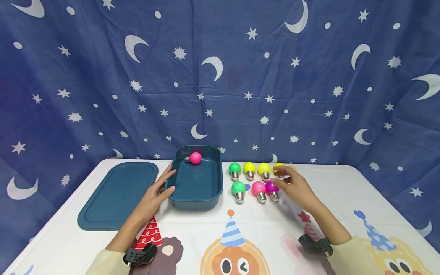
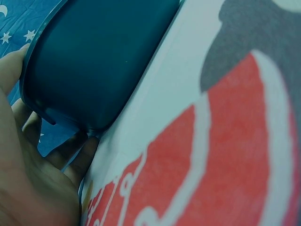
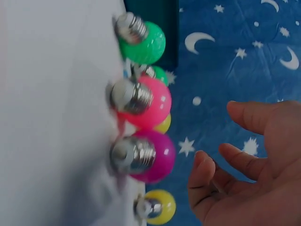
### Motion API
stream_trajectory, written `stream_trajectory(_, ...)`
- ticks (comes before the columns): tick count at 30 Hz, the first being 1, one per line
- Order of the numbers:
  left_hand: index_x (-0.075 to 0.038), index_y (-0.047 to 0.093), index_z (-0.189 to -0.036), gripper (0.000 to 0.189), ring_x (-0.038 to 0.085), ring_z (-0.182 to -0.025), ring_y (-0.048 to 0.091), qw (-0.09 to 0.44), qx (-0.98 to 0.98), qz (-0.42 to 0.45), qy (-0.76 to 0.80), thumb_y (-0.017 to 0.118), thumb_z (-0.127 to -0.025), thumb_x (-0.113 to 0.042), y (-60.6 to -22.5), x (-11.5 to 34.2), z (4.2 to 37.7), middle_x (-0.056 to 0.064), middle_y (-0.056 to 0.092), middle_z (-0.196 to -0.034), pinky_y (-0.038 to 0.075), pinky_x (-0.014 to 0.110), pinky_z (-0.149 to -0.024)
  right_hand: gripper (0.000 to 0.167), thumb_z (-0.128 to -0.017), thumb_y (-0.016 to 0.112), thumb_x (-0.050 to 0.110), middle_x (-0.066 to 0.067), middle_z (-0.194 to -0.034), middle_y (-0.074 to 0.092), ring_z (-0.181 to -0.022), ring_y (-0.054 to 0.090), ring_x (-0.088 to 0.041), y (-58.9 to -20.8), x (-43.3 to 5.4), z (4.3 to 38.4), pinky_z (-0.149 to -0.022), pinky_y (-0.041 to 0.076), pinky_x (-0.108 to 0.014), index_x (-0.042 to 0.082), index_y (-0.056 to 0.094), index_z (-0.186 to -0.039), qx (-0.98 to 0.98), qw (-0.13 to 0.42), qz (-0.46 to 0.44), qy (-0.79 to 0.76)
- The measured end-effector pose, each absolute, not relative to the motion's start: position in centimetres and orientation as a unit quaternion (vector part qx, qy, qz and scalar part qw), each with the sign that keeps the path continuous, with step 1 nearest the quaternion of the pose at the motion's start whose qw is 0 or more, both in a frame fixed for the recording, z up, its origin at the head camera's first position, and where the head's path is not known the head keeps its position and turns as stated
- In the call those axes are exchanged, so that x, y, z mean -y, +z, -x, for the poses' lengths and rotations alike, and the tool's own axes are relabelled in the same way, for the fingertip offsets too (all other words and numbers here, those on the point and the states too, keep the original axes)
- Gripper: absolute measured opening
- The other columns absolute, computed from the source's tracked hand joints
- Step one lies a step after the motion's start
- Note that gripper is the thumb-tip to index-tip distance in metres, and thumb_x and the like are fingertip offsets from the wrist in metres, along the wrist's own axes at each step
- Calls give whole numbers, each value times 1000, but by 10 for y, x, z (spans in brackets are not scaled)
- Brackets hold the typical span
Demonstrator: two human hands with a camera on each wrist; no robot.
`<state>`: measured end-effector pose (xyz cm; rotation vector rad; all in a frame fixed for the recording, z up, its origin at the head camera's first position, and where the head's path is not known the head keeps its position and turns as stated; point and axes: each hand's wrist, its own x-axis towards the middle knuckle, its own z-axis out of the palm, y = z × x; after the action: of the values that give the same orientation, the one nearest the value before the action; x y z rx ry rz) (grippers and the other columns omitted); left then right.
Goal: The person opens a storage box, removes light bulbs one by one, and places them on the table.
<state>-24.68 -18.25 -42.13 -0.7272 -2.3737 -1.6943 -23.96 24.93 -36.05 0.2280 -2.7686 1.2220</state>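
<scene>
My left hand (image 1: 156,194) rests against the left side of a dark teal box (image 1: 194,205), fingertips at its rim. In the left wrist view, fingers (image 2: 87,155) reach along the outer wall. A pink light bulb (image 1: 196,158) lies inside the box near its back. My right hand (image 1: 297,187) hovers with bent, spread fingers beside a purple bulb (image 3: 157,157), holding nothing. Left of that bulb lie a pink bulb (image 1: 258,188) and a textured green bulb (image 1: 238,187). Behind them are a green bulb (image 1: 235,168) and yellow bulbs (image 1: 264,168), one partly hidden by my right hand.
A flat teal lid (image 1: 118,194) lies left of the box. The white tablecloth (image 1: 192,233) carries printed cartoon animals in party hats. A blue curtain (image 1: 237,103) with moons and stars hangs behind the table's back edge.
</scene>
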Motion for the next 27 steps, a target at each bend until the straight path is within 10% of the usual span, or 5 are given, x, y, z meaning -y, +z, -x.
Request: stream_trajectory(27, -9, 34, -149, 53, 27, -144, 8, 66, 787, 237, -566, 52, -99, -16, -421, 182, 247, 2, 12, -159, 14, 59, -111, 48, -90, 67, 28, -8, -126, 57, -89, 62, -20, -322, -101, 267, -74, 54, -33, 16, 52, -134, 863, -30, -162, 478)
